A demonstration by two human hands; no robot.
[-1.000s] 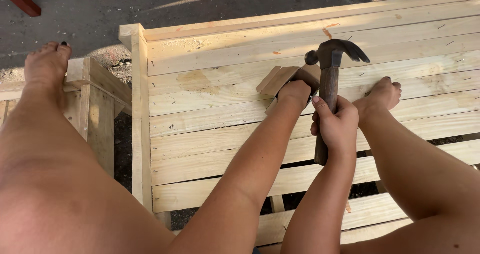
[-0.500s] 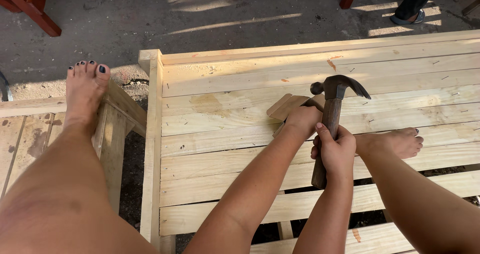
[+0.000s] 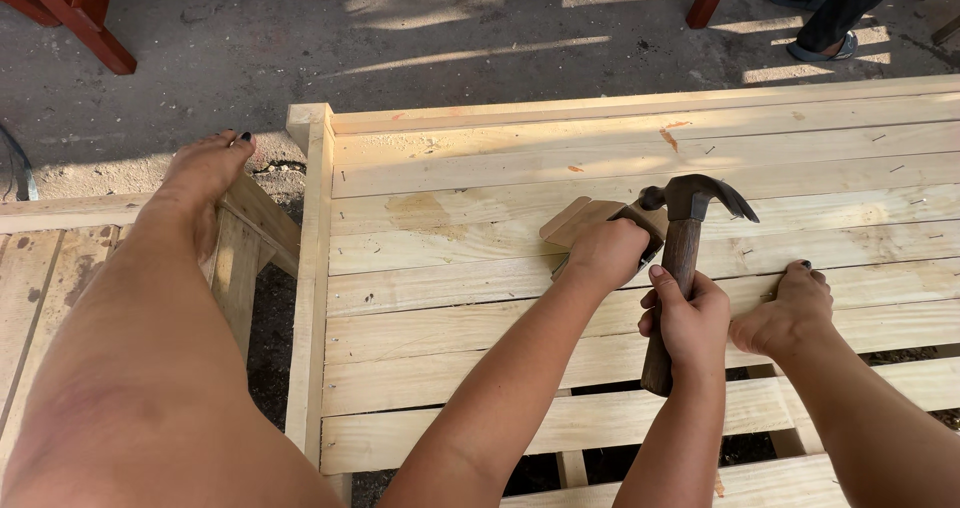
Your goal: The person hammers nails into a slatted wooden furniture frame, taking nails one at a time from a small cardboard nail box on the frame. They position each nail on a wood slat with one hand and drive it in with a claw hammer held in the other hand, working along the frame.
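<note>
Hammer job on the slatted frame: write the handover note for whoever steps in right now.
Left hand: presses a small wooden block flat onto a slat of the slatted frame.
Right hand: shut around the wooden handle of the claw hammer, its head raised just right of the block.
Right foot rests on a slat; left foot on the bench beside the frame.
Done: slats already carry nail heads.
Left: I cannot see a nail under the block; check before striking.
</note>
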